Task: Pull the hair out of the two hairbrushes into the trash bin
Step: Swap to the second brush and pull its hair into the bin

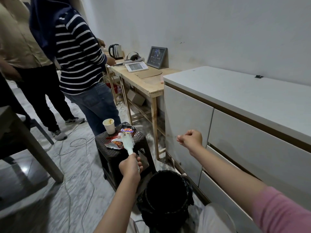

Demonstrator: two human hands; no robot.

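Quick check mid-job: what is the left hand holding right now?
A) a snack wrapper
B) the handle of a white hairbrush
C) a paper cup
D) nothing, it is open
B: the left hand is closed around the handle of the white hairbrush, whose bristled head points up over the dark stool; the paper cup stands untouched there.

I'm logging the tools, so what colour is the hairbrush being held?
The hairbrush is white, bristles included, seen clearly in the head view, gripped by the left hand.
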